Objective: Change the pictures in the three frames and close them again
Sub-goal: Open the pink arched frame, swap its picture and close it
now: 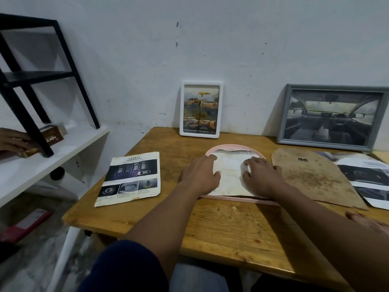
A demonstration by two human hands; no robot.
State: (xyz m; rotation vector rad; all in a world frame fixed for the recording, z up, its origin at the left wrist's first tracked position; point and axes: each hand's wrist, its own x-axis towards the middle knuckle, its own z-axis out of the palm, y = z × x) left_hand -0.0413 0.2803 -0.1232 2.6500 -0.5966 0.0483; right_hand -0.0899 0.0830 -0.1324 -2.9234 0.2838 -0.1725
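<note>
Here, in the head view, both hands lie flat on a pale sheet of paper that rests inside a pink arch-topped frame, which lies face down on the wooden table. The left hand presses on the sheet's left side with fingers spread and loosely curved, gripping nothing. The right hand presses on the right side, fingers also apart and bent a little at the knuckles, palm down on the paper. The sheet's top follows the frame's rounded rim, and its lower edge sits just inside the frame's straight bottom bar.

Just beside the pink frame, to the right, lies a brown arch-shaped backing board flat on the table, overlapping a printed car brochure at the far right. To the left of the hands, well apart from the frame, lies a leaflet headed "SAFETY", printed side up.

Against the wall stand two closed frames: a white upright frame holding a picture of yellow trucks, and a grey wide frame showing a car interior, both leaning back.

At the left edge, another hand rests on a brown box on a white shelf, behind a black metal rack.
</note>
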